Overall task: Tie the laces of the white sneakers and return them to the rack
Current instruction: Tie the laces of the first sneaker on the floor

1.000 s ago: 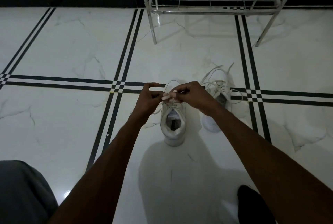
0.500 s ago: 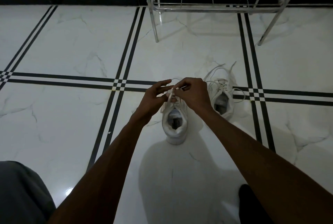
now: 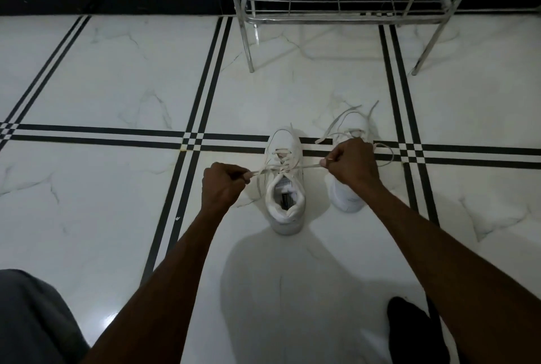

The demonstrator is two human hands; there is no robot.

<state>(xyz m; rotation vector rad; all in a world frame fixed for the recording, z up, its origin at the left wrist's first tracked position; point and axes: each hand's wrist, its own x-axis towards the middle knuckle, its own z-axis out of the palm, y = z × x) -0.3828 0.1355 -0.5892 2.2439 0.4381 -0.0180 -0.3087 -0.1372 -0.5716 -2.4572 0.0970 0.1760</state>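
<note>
Two white sneakers stand on the marble floor, toes pointing away from me. The left sneaker (image 3: 285,202) is in front of me, its laces (image 3: 288,167) stretched taut sideways across the tongue. My left hand (image 3: 222,185) pinches one lace end to the left of the shoe. My right hand (image 3: 349,164) pinches the other end to the right. The right sneaker (image 3: 347,198) is partly hidden behind my right hand; its laces (image 3: 348,121) lie loose and untied. The metal rack (image 3: 336,12) stands against the far wall.
The rack's thin legs (image 3: 248,47) reach the floor just beyond the sneakers, and its lowest wire shelf holds nothing. My grey-clad knee (image 3: 32,319) fills the lower left corner. A dark foot (image 3: 415,331) shows at the lower right.
My hands were close together over the left sneaker's tongue; they have pulled apart to either side, drawing the laces tight. The view has shifted slightly.
</note>
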